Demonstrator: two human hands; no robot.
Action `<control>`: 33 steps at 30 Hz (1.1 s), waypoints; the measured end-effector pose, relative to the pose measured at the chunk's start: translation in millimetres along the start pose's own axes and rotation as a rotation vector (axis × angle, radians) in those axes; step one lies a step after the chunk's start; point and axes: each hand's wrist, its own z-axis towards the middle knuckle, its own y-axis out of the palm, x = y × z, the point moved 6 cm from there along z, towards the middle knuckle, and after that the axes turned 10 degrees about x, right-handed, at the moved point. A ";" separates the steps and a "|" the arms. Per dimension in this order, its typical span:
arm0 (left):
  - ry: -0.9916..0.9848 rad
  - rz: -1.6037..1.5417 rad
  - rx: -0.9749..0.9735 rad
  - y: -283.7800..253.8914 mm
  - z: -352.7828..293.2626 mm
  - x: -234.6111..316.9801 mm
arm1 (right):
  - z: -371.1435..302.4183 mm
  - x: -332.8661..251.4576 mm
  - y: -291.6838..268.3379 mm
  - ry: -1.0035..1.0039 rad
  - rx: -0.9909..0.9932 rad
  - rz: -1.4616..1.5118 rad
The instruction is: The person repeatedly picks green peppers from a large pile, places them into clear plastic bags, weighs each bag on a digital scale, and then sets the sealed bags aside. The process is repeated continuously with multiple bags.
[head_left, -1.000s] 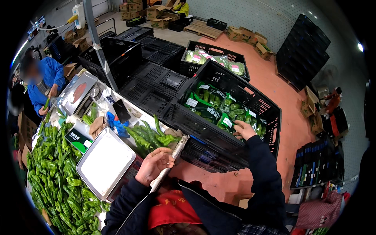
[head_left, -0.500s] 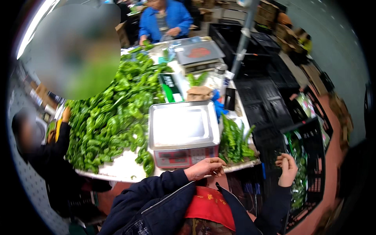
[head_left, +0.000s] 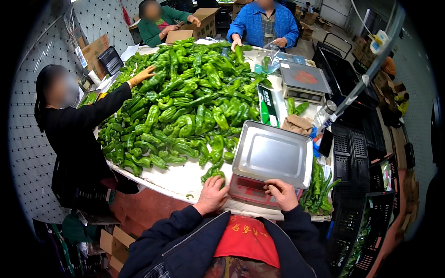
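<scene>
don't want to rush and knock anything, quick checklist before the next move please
1. Left hand at the pepper pile: ok, it is at the near edge.
2. Left hand's grip on a pepper: cannot tell, the hand hides it.
3. Scale pan free of peppers: ok, bare metal shows.
4. Scale's red front panel readable: cannot tell, too small, with the right hand partly in front.
5. Co-worker's gloved hand apart from yours: ok, it is farther up the pile.
6. Phone safely placed: probably not ok, it lies close to the table's right edge.
</scene>
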 end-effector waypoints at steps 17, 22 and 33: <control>0.211 -0.134 -0.159 -34.0 -13.7 -153.8 | 130.3 -13.3 124.4 0.003 0.019 -0.099; -0.498 -0.274 0.184 -44.3 -23.8 -200.1 | 199.5 -14.8 98.5 -0.085 0.075 -0.115; -0.833 -0.325 0.238 1.9 -45.0 -211.8 | 390.5 26.3 -16.6 0.145 0.246 -1.227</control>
